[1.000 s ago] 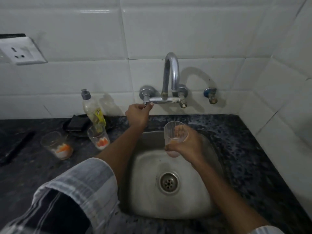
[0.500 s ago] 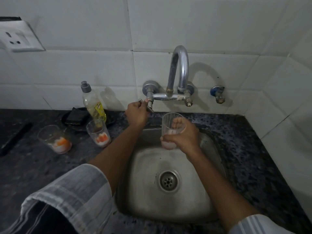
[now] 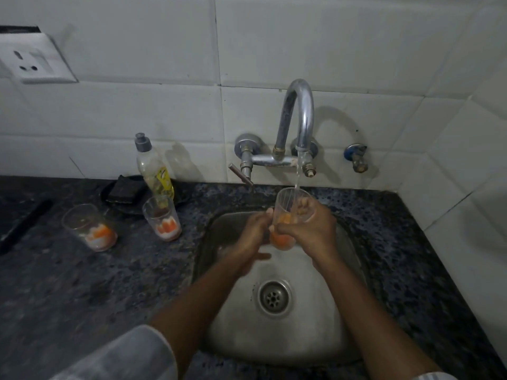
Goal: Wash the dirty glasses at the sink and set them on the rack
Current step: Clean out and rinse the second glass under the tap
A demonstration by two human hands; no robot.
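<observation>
My right hand (image 3: 311, 229) grips a clear glass (image 3: 288, 204) with orange residue at its bottom, held over the steel sink (image 3: 277, 338). Water runs from the chrome tap (image 3: 297, 116) into the glass. My left hand (image 3: 253, 234) rests against the glass's left side, fingers spread and touching it. Two more dirty glasses stand on the dark counter to the left: one (image 3: 162, 218) near the sink, another (image 3: 89, 227) farther left, both holding orange and white residue.
A dish soap bottle (image 3: 153, 168) and a black sponge (image 3: 124, 189) on a dark dish stand behind the glasses. The tap's lever handle (image 3: 240, 174) points left and down. A wall socket (image 3: 33, 60) sits upper left. White tiled wall closes the right side.
My left hand let go of the tap lever and came down to the glass. Water now flows into the glass. The view has tilted downward.
</observation>
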